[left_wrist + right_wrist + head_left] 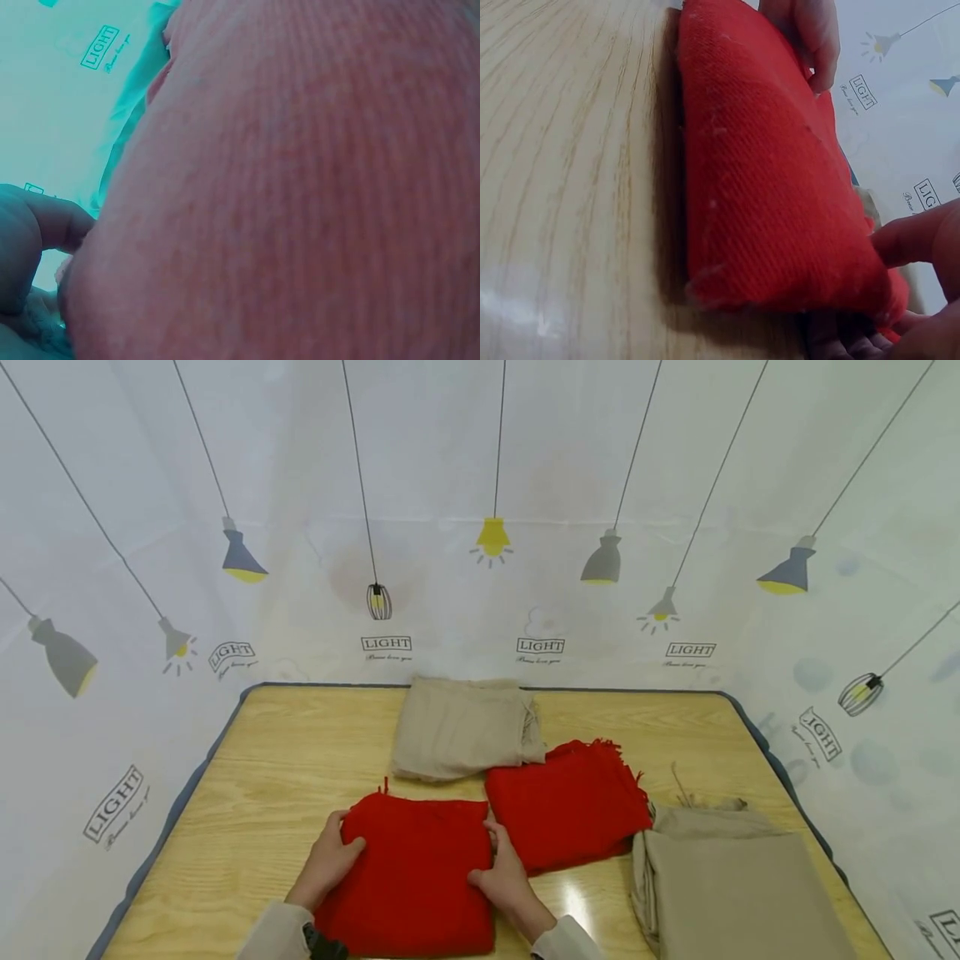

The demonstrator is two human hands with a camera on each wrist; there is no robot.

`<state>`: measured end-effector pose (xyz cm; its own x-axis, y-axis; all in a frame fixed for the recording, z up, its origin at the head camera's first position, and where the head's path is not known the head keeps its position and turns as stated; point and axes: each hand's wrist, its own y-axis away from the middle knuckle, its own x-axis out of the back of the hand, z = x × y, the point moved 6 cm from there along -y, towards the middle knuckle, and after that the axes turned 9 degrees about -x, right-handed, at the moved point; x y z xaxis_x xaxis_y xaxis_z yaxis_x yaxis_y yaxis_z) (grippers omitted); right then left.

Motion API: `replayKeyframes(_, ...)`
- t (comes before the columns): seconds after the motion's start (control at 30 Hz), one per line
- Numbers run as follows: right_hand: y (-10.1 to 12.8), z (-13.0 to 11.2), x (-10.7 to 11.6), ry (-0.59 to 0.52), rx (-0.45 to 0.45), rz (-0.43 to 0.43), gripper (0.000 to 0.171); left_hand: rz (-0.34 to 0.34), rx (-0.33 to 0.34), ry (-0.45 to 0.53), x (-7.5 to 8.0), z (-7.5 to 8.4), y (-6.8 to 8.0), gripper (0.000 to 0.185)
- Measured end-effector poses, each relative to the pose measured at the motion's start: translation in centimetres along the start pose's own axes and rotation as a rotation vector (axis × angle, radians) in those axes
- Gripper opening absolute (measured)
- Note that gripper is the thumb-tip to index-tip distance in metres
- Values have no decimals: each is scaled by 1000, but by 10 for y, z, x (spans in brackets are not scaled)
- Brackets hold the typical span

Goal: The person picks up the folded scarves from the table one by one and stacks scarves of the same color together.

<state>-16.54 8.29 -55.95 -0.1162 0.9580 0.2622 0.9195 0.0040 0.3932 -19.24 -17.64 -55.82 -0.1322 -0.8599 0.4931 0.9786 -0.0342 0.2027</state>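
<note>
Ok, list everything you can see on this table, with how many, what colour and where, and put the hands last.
red folded cloth: 1, red, front centre, held at both sides
second red cloth: 1, red, fringed, just right of it
beige folded cloth: 1, beige, back centre
beige cloth stack: 1, beige, front right
table: 1, light wood
backdrop: 1, white with lamp prints, around the table
left hand: grips the front cloth's left edge
right hand: grips its right edge

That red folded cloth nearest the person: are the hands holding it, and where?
Yes. The left hand grips the near red folded cloth at its left edge, and the right hand grips its right edge, thumbs on top.
</note>
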Motion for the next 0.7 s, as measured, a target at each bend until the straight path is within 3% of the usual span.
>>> replayKeyframes(0.47,1,-6,6,-107,-84,-112,72,54,-32,16,13,8,3,47)
replayKeyframes(0.7,0,-12,15,-111,-64,-95,59,119,-63,14,26,18,4,38)
